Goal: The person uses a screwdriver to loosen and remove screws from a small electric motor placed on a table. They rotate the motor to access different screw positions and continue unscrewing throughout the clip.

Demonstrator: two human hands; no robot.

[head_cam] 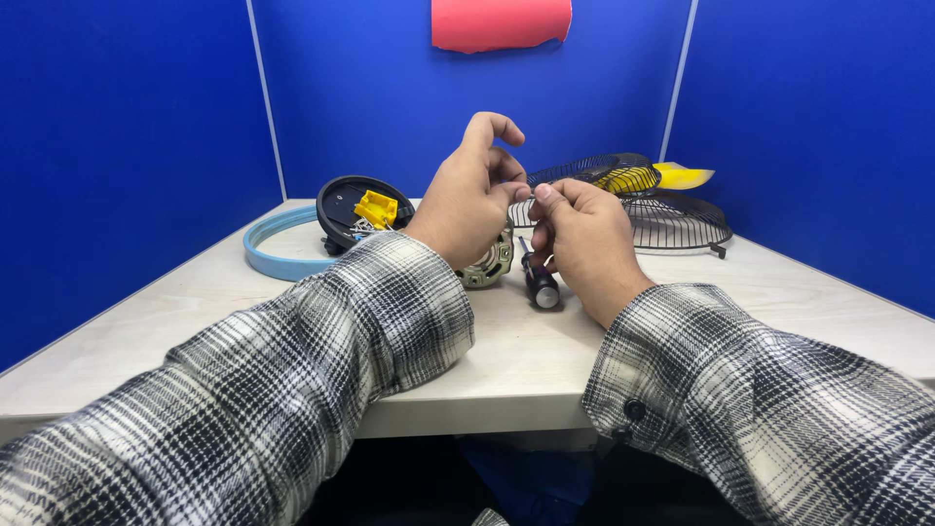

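A pale wooden table [506, 360] sits in a booth of blue partition walls [127, 146], with a red sheet [502, 21] pinned at twelve o'clock. Above its middle, the left hand [467, 200] and right hand [584, 239] meet fingertip to fingertip, pinching something too small to tell. Just below lie a motor [490, 265] and a black-handled screwdriver [539, 282], with wire fan guards [672, 219] at two o'clock and a light blue ring [278, 244] at ten.

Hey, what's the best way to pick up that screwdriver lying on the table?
Grip the screwdriver by its thick black handle, whose butt end points toward you. Come from above on the near side, probably with the right hand just over it. The thin shaft lies partly hidden beneath the hands.
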